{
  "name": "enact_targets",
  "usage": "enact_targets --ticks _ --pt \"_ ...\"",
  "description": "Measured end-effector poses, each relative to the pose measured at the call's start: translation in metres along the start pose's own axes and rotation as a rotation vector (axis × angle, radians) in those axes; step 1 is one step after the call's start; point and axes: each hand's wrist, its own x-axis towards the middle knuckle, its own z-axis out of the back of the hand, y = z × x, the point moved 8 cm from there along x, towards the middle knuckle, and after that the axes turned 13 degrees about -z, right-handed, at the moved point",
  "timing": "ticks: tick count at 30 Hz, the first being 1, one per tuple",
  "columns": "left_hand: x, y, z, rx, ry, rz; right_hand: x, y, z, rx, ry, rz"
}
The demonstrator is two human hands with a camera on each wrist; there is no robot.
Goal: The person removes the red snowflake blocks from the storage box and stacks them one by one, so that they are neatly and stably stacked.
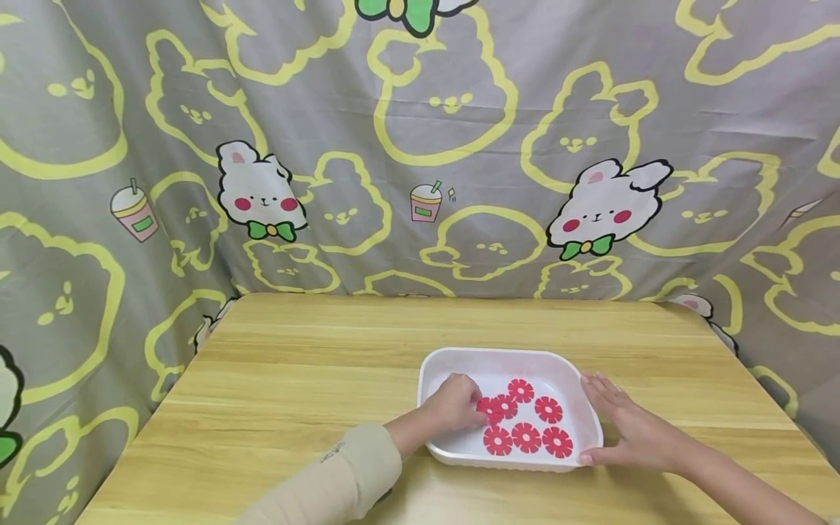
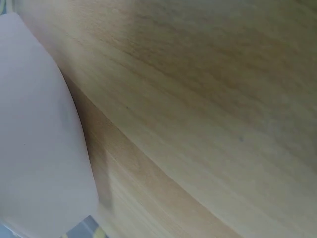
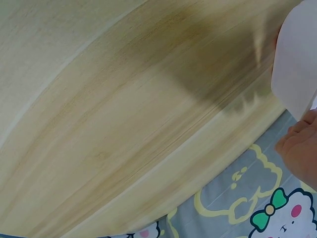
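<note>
**My left hand (image 1: 453,402) works at the leftmost red disc (image 1: 484,405)**

What matters here is left against right inside the white tray (image 1: 485,364), whose long axis runs sideways across me. The leftmost disc lies just off my left fingertips, toward the tray's middle. Like the others it is a round, notched snowflake disc, so it has no long axis of its own.

My left hand is the nearer one: it reaches in at the tray's left half, fingers curled, and seems to pinch that disc, though my knuckles hide the contact. The other red discs (image 1: 518,437) lie flat in the tray's middle and right half, some in a row along the near wall.

My right hand (image 1: 626,430) rests against the tray's right end, thumb and fingers spread apart, thumb at the near corner.

I find no brand on the tray. The dark print on my left cuff (image 1: 377,467) is too small to read.
</note>
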Motion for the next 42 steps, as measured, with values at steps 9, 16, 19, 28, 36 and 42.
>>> enact_targets --ticks 9,16,19,28,36,42 --pt "0.0 -0.008 0.011 -0.077 -0.112 -0.085 -0.001 -0.001 0.0 -0.005 -0.018 0.01" --pt "-0.006 -0.017 0.025 -0.067 -0.163 -0.2 -0.001 0.001 0.0 -0.018 -0.024 0.027" --pt "-0.011 -0.019 0.032 -0.054 -0.168 -0.225 -0.001 0.002 0.0 -0.03 -0.03 0.042" --pt "-0.025 -0.011 0.049 -0.061 -0.178 -0.222 -0.002 0.003 0.001 -0.057 -0.044 0.059" --pt "-0.045 -0.003 0.064 -0.098 -0.222 -0.258 -0.002 0.003 0.001 -0.063 -0.056 0.075" --pt "-0.062 0.008 0.074 -0.074 -0.299 -0.279 -0.003 0.004 0.001 -0.067 -0.067 0.099"
